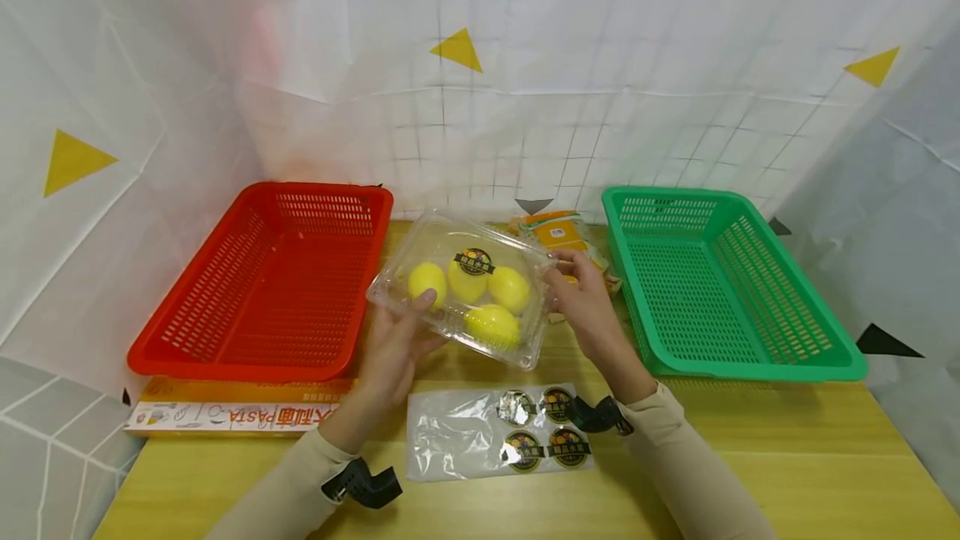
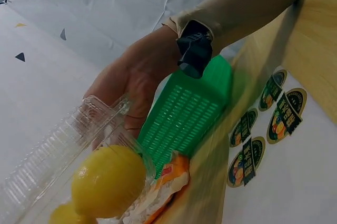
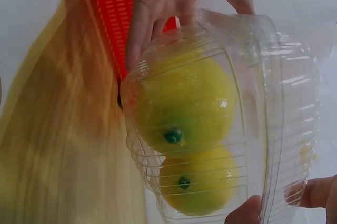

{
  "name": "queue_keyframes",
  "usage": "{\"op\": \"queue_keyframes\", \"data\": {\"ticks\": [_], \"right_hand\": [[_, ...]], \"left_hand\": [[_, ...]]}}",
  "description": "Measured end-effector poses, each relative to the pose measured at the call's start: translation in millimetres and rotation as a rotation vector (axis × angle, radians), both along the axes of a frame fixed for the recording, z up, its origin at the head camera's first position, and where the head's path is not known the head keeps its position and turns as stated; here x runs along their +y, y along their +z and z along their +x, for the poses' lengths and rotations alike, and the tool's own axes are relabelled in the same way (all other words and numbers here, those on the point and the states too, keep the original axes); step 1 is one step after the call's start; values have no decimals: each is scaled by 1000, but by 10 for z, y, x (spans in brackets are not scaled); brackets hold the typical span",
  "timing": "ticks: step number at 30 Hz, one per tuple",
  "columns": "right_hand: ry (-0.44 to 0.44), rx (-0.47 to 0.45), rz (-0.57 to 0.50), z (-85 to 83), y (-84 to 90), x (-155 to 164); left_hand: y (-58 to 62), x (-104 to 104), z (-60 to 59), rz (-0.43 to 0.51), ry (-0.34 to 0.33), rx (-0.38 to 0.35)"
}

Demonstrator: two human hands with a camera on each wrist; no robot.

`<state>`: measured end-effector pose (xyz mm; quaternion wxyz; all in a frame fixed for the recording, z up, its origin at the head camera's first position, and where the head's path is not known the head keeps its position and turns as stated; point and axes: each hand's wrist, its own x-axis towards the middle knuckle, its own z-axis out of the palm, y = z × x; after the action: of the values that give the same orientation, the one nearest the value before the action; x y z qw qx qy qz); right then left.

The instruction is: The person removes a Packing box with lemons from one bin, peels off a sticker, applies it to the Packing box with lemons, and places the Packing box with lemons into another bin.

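Observation:
A clear plastic clamshell box (image 1: 397, 261) with several lemons (image 1: 492, 325) inside is raised above the table, tilted, its lid closed. A round black and gold label (image 1: 474, 262) sits on its lid. My left hand (image 1: 392, 352) holds the box's lower left side, thumb over the top. At the opposite end, my right hand (image 1: 588, 307) grips the edge; the left wrist view shows this right hand (image 2: 129, 79) too. Lemons (image 3: 184, 103) with green stem ends show through the ribbed wall in the right wrist view. Below the box lies a sheet of round labels (image 1: 450, 432).
A red basket (image 1: 251, 371) stands left, with an orange and white pasta box (image 1: 247, 417) in front of it. The green basket (image 1: 757, 369) is on the right. Behind the clamshell lies an orange bag (image 1: 558, 230), partly hidden. White sheeting encloses the table's back and sides.

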<state>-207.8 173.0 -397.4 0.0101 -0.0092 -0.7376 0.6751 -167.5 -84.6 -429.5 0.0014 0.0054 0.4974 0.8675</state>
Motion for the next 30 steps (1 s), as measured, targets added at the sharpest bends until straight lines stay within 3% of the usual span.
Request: {"op": "queue_keyframes", "data": {"ticks": [6, 12, 23, 30], "right_hand": [[-7, 15, -1, 60, 28, -48], [-29, 26, -10, 97, 46, -75], [33, 13, 68, 198, 130, 3], [57, 159, 185, 313, 154, 257]], "left_hand": [[11, 59, 43, -57, 68, -31], [40, 112, 31, 6, 94, -16], [89, 102, 4, 77, 42, 33], [172, 90, -1, 89, 34, 46]]}}
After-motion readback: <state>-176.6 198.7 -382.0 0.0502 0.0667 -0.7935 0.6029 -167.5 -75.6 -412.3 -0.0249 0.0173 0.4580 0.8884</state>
